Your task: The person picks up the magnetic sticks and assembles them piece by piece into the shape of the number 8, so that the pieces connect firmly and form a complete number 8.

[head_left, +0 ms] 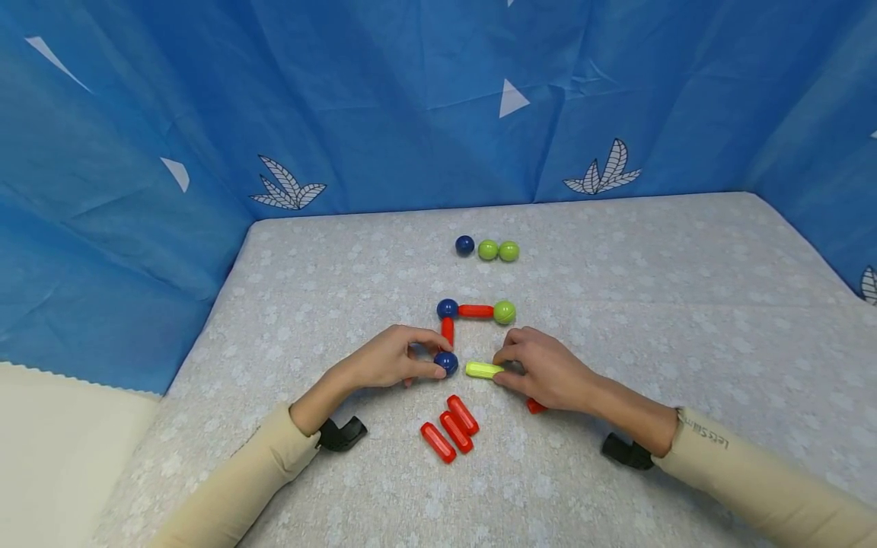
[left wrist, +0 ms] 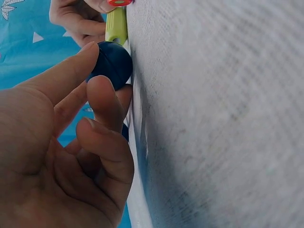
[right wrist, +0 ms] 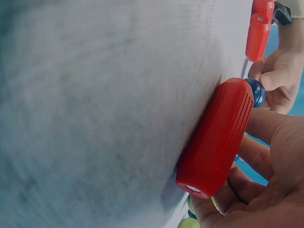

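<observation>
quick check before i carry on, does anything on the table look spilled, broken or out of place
Nothing stands out: I see no spill or damage. Three loose red sticks lie side by side, and the three far balls sit in a row. The left hand pinches a blue ball, the right hand a yellow-green stick.

We look low across a pale woven cloth [right wrist: 95, 109] at a red, ridged rod [right wrist: 216, 137] lying aslant, a whitish inset in its near end. The right hand [right wrist: 275, 194] curves in beside it; whether its fingers touch the rod, we cannot tell. Beyond the far end, we see the left hand [right wrist: 282, 78] pinching a glossy dark-blue ball [right wrist: 257, 92]. Two more red rods [right wrist: 258, 40] stand above, near a black strap [right wrist: 282, 14]; a yellow-green ball [right wrist: 189, 223] edges in below.
</observation>
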### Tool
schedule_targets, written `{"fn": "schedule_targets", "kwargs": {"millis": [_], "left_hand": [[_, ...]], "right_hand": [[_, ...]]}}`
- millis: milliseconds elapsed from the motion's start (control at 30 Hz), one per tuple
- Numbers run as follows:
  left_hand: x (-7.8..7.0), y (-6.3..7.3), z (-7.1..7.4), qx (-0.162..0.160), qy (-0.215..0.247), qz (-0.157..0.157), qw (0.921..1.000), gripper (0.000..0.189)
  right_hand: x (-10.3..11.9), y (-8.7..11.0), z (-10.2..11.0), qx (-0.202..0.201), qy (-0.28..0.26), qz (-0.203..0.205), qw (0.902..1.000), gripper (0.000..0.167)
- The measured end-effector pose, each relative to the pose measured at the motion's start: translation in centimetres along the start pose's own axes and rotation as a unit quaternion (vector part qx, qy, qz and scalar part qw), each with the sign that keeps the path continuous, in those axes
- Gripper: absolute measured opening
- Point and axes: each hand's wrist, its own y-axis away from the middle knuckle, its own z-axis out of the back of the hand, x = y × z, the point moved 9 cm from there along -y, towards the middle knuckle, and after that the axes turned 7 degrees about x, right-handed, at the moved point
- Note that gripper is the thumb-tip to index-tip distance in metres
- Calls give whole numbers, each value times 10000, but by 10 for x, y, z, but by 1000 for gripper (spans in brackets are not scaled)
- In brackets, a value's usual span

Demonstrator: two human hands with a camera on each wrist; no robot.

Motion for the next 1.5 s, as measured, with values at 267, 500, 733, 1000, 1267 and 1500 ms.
{"fn": "schedule_targets", "kwargs": {"millis": [267, 500, 733, 1000, 1267, 1500], "left_hand": [[1, 0, 0, 11, 55, 73, 10000, 29], [2, 0, -1, 8, 87, 124, 9999, 27], [3, 0, -2, 7, 163, 141, 9998, 27], [5, 0, -2, 16, 241, 232, 9994, 28], [6, 0, -4, 49, 310, 217, 9993, 28], [7, -1, -2, 54, 257, 237, 9994, 29]], "right_hand": [[1, -1, 6, -323, -218, 113, 9992, 17], [8, -4, 6, -440, -251, 279, 9983, 13], [7, -4, 6, -415, -263, 108, 9987, 12], [6, -4, 5, -401, -314, 85, 9987, 13], [5, -2, 4, -462, -302, 40, 9985, 15], [5, -3, 6, -448, -345, 9, 9984, 16]]}}
